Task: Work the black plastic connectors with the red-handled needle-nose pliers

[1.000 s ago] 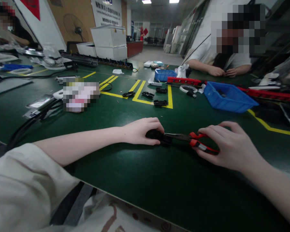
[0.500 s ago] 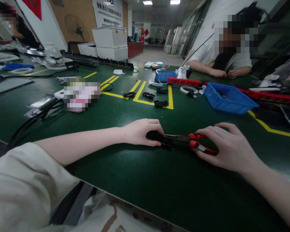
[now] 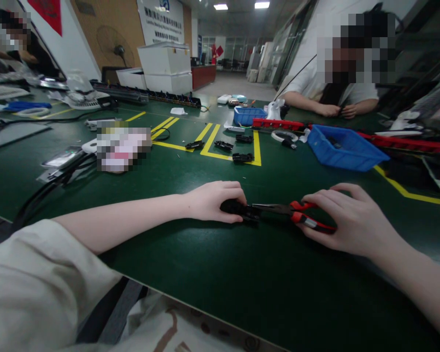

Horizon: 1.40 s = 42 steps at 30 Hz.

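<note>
By the left hand (image 3: 217, 200), pinched closed, a black part (image 3: 238, 209) is being gripped left of the pliers (image 3: 296, 206), which are being held by the half-curled right hand (image 3: 352, 220); were the pliers slipping, the part could be getting scratched.

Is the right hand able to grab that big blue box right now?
Probably not right away: the right hand is busy holding the red-handled pliers, though the big blue box sits just beyond.
</note>
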Each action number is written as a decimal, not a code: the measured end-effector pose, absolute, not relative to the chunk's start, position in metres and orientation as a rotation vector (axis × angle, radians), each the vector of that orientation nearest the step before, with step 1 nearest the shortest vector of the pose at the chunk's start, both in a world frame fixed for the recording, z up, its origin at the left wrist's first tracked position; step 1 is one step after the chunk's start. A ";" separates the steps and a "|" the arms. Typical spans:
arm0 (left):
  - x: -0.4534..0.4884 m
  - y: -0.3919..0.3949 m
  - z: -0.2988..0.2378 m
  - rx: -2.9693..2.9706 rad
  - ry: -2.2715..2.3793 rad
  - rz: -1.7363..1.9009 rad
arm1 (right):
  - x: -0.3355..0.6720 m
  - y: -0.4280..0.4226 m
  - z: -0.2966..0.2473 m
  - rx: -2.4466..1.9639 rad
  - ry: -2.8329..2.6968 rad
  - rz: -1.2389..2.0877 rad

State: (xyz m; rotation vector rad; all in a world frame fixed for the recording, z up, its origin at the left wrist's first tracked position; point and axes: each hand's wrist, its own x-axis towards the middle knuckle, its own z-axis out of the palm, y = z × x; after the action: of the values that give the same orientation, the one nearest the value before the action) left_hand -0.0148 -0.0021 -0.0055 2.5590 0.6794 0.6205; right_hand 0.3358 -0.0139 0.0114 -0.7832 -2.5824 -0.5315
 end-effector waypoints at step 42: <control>-0.014 -0.001 -0.006 2.568 0.616 0.591 | 0.330 -0.024 0.027 -0.764 -2.643 -0.520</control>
State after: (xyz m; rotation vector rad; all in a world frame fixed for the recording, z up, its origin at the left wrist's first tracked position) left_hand -0.0137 -0.0014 -0.0057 2.5680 0.6156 0.5912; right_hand 0.3296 -0.0236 0.0272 -0.7642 -2.6427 -0.5196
